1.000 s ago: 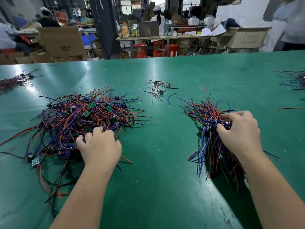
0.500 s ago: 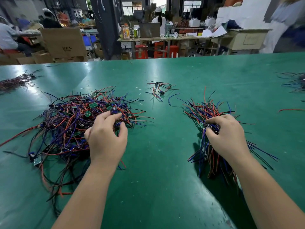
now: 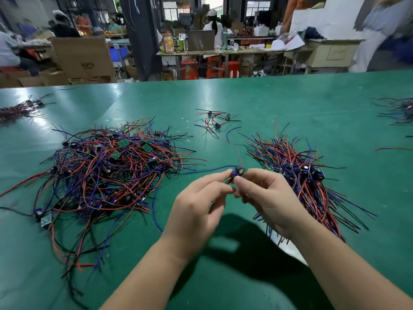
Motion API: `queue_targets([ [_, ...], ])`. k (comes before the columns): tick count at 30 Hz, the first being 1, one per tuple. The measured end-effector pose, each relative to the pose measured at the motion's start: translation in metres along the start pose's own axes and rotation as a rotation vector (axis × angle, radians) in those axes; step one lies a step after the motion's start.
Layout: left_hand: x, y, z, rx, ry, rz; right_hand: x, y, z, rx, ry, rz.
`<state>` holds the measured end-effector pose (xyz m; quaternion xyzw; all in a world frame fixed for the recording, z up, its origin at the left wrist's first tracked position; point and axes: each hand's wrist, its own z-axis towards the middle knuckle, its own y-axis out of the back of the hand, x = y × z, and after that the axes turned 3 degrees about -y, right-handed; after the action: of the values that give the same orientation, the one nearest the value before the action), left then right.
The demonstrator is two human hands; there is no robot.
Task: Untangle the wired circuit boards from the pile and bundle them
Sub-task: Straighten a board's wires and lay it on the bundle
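Observation:
A tangled pile of wired circuit boards [image 3: 107,173], red, blue and black wires with small green boards, lies on the left of the green table [image 3: 279,104]. A sorted bundle [image 3: 297,175] with its wires fanned out lies on the right. Between them, above the table, my left hand [image 3: 199,209] and my right hand [image 3: 268,198] both pinch one small wired board [image 3: 238,171]. Its blue wire trails left toward the pile.
A small cluster of wired boards [image 3: 214,120] lies further back in the middle. More wire bundles lie at the far left [image 3: 20,109] and far right [image 3: 400,110] edges. A loose red wire [image 3: 393,149] lies at the right. Beyond the table are cartons, benches and people.
My left hand lifted one board out of the pile and carried it right. My right hand left the sorted bundle and met it in the middle; both now pinch that board.

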<state>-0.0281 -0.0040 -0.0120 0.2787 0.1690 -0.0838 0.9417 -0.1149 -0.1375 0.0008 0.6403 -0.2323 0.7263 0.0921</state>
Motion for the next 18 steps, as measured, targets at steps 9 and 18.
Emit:
queue_targets([
  [9,-0.014,-0.004,0.002,-0.023,0.487,-0.545,0.008,0.004,0.002,-0.022,-0.195,0.359],
  [18,-0.021,0.003,0.012,0.126,1.01,-1.309,0.017,0.011,0.001,-0.004,-0.223,0.424],
])
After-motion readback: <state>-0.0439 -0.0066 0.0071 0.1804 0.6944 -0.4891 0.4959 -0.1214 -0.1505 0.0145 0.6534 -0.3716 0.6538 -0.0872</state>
